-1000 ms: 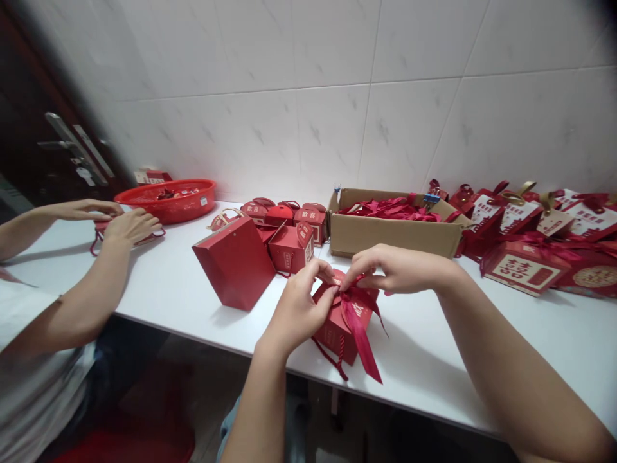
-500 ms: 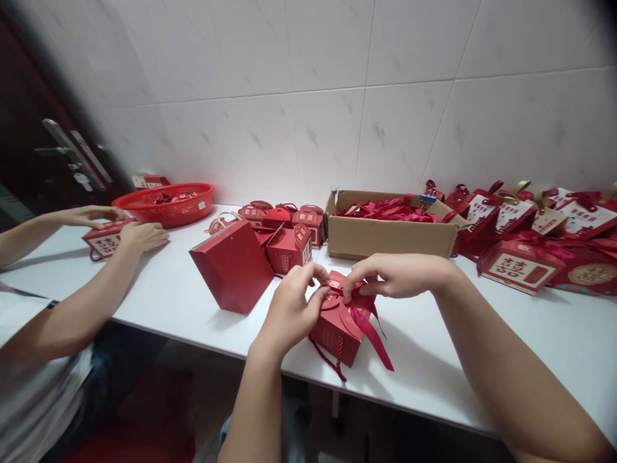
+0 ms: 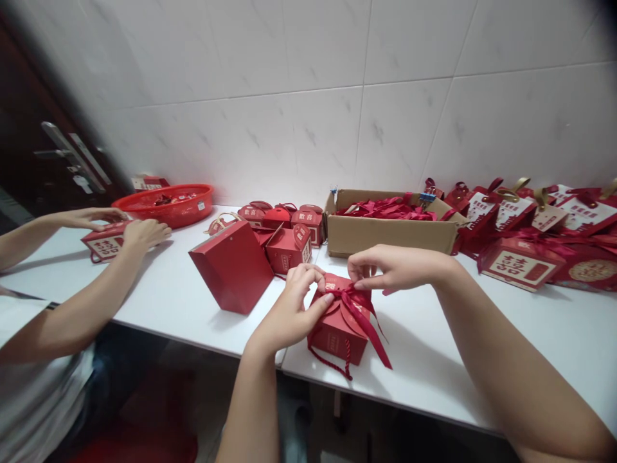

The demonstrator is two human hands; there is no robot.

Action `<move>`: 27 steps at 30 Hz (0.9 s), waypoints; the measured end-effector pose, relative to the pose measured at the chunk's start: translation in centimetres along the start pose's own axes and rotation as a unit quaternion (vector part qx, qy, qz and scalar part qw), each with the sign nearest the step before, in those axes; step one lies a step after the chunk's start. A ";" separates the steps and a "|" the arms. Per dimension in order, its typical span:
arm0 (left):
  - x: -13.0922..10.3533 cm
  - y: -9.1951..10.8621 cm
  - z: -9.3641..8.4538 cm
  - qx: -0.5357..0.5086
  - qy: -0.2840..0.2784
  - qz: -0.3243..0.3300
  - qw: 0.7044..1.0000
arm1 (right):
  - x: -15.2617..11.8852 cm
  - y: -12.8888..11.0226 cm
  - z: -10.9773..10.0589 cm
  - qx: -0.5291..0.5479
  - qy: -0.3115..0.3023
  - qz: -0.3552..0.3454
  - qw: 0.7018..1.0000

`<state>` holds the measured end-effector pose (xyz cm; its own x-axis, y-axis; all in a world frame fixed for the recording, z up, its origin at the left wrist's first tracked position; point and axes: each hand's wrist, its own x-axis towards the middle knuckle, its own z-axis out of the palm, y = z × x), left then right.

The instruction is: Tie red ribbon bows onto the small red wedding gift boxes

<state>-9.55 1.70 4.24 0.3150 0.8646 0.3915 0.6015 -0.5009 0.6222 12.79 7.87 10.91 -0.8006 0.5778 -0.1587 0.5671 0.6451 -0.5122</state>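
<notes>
A small red gift box (image 3: pixel 340 337) stands on the white table near its front edge, with a twisted red cord hanging down its front. Across its folded top lies a dark red ribbon (image 3: pixel 362 316), tied at the middle, its tails trailing to the right. My left hand (image 3: pixel 294 308) is closed at the left of the knot, thumb and fingertips pinching the ribbon there. From the right, my right hand (image 3: pixel 395 269) pinches the ribbon beside the knot; its fingertips partly cover the box's far edge.
A cardboard carton (image 3: pixel 390 236) of red ribbons sits behind. Left of my hands are a tall red box (image 3: pixel 234 270) and several small boxes (image 3: pixel 289 247). Filled gift boxes (image 3: pixel 523 262) line the right. A co-worker's hands (image 3: pixel 144 233) hold another box by a red basin (image 3: pixel 193 209).
My right hand has risen slightly away from the box top, and the knot shows more clearly. The box has turned a little, its cord shifting right. The co-worker's hand moved slightly.
</notes>
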 end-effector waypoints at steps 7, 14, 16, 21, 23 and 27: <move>0.1 0.2 0.1 -0.044 -0.061 -0.021 0.997 | 0.0 0.0 0.0 0.000 0.008 -0.024 1.000; 0.1 0.1 0.5 -0.071 -0.031 -0.008 0.997 | -0.1 0.5 0.2 0.068 0.029 -0.011 0.997; 0.1 0.0 0.5 -0.073 -0.025 -0.010 0.997 | -0.2 0.6 0.2 0.088 0.035 -0.002 0.996; 0.2 -0.1 0.5 -0.082 -0.017 -0.026 0.996 | 0.0 0.1 0.1 0.016 0.031 -0.030 0.999; 0.3 0.0 0.4 -0.094 -0.014 -0.027 0.995 | 0.2 -0.2 0.0 -0.016 0.035 -0.047 0.998; 0.3 0.0 0.4 -0.138 -0.015 -0.028 0.990 | 0.4 -0.4 0.0 -0.029 0.057 -0.061 0.996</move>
<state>-9.16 2.03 4.07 0.3106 0.8897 0.3345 0.3970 -0.4412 0.8048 12.22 7.80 11.04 -0.8389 0.5442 0.0009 0.4796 0.7400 -0.4715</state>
